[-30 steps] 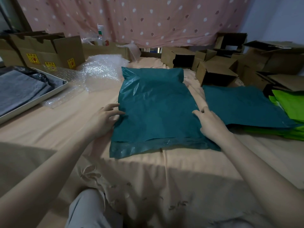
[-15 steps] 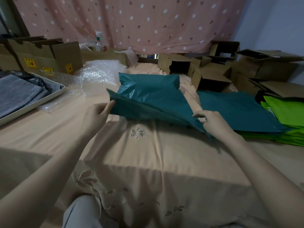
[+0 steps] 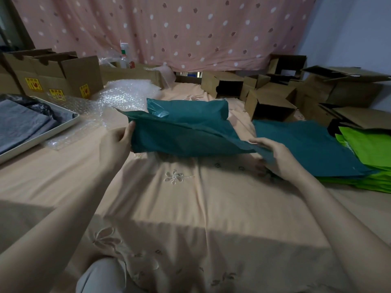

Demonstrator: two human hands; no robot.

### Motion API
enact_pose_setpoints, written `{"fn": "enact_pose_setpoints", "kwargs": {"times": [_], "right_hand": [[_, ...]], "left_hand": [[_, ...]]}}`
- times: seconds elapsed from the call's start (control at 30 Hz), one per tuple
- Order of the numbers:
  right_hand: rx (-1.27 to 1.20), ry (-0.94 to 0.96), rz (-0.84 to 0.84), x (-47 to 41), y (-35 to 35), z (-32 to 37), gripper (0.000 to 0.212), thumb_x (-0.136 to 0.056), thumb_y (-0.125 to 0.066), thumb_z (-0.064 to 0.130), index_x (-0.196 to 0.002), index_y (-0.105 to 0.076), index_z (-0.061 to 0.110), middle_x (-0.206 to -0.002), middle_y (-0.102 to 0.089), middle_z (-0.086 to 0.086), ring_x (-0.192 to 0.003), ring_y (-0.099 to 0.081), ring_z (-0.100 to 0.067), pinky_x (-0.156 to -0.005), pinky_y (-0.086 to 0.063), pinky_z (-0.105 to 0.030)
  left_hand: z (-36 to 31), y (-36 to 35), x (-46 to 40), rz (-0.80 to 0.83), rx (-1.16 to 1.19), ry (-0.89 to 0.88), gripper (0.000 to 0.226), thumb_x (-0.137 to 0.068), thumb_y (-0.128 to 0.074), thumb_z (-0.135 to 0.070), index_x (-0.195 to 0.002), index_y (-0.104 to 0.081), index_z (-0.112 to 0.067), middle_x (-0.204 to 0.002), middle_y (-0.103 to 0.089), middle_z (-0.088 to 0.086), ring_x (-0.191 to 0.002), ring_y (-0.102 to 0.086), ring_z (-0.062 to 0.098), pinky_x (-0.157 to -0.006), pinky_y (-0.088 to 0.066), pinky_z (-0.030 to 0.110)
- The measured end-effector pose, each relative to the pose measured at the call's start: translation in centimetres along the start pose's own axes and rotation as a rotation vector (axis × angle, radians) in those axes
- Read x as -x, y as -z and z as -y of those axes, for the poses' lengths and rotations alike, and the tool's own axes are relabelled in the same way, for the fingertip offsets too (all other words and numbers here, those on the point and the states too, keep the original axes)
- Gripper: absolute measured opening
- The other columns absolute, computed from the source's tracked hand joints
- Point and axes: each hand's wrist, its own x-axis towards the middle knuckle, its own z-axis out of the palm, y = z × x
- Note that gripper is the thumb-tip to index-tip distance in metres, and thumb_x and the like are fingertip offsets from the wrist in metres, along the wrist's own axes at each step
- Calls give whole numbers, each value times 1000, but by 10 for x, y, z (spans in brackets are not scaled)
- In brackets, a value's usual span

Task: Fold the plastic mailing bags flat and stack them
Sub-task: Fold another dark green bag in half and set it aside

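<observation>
A dark teal mailing bag (image 3: 186, 134) is raised off the peach bedsheet at its near end, its far end still lying on the bed. My left hand (image 3: 117, 142) grips the bag's near left corner, thumb on top. My right hand (image 3: 275, 159) pinches the near right corner, low over the sheet. To the right lies a flat teal bag (image 3: 306, 149) on top of a stack of bright green bags (image 3: 368, 157).
Bubble wrap (image 3: 118, 96) lies at the back left beside a white tray (image 3: 42, 136) with grey cloth. Open cardboard boxes (image 3: 270, 106) crowd the back and right. More boxes (image 3: 53, 75) stand at far left. A dotted pink curtain hangs behind. My knee (image 3: 99, 275) shows at the bottom.
The bag lay flat under both hands a second ago. Both hands took hold of its near corners and have lifted that end up and away from me.
</observation>
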Motion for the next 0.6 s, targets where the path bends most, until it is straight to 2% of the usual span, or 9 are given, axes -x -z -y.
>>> {"fn": "enact_pose_setpoints", "kwargs": {"times": [0.07, 0.13, 0.17, 0.2, 0.27, 0.37, 0.43, 0.5, 0.6], "right_hand": [[-89, 47, 20, 3, -1, 4, 43, -82, -69, 7, -114, -59, 33, -104, -65, 8, -90, -63, -8, -78, -51, -28], [-220, 63, -9, 2, -4, 13, 33, -83, -68, 16, -113, -60, 30, -106, -64, 9, -88, -64, -8, -79, -51, -27], [-239, 91, -64, 2, -6, 19, 32, -84, -67, 17, -115, -61, 23, -109, -63, 8, -90, -63, -4, -81, -50, -23], [-225, 124, -138, 0, -6, 24, 30, -85, -65, 16, -115, -62, 17, -110, -62, 8, -93, -60, 7, -83, -46, -13], [-291, 141, -276, -7, -7, 34, 22, -88, -62, 15, -110, -62, 16, -104, -61, 12, -91, -53, 20, -78, -41, -2], [-514, 49, -363, -18, -9, 44, 12, -91, -58, 21, -103, -59, 23, -96, -61, 18, -82, -57, 17, -71, -45, -4], [-499, 54, -384, -25, -11, 47, 13, -92, -58, 18, -104, -60, 23, -97, -62, 19, -84, -59, 15, -72, -46, -6], [-464, 57, -401, -31, -12, 48, 15, -92, -57, 17, -106, -60, 21, -98, -63, 18, -87, -60, 12, -76, -48, -8], [-484, 21, -419, -37, -16, 48, 14, -96, -52, 22, -104, -63, 19, -96, -66, 12, -89, -62, 2, -75, -50, -11]], "left_hand": [[0, -1, -1, -1, -15, 7, 70, -88, -31, -62, -60, -46, 0, -65, -52, 31, -59, -53, 39, -57, -42, 46], [-2, -2, -1, 2, -34, 4, 67, -90, -32, -58, -59, -45, 0, -64, -50, 32, -55, -41, 28, -54, -32, 38], [-4, -3, 0, 4, -43, 3, 64, -91, -34, -54, -58, -44, -1, -64, -50, 32, -56, -37, 24, -54, -28, 35], [-5, -4, 1, 7, -52, 2, 60, -93, -35, -50, -58, -43, -2, -64, -50, 31, -56, -35, 22, -54, -27, 33], [-8, -4, 3, -8, -88, -10, 50, -92, -38, -45, -62, -50, -7, -63, -54, 24, -58, -42, 26, -55, -31, 34], [-14, -4, 3, -32, -60, -12, 26, -87, -47, -36, -92, -65, -18, -83, -66, 1, -77, -60, 18, -66, -44, 31], [-22, -4, 2, 25, 158, -11, 24, -88, -51, -26, -108, -62, -20, -98, -65, -4, -88, -61, 12, -73, -48, 24], [-30, -3, -1, 39, 360, 21, 21, -91, -53, -27, -109, -61, -21, -103, -66, -5, -95, -61, 9, -79, -49, 23], [-40, -2, -7, -11, 447, 50, 21, -94, -50, -36, -99, -61, -18, -93, -64, -9, -84, -58, 0, -72, -46, 17]]}}
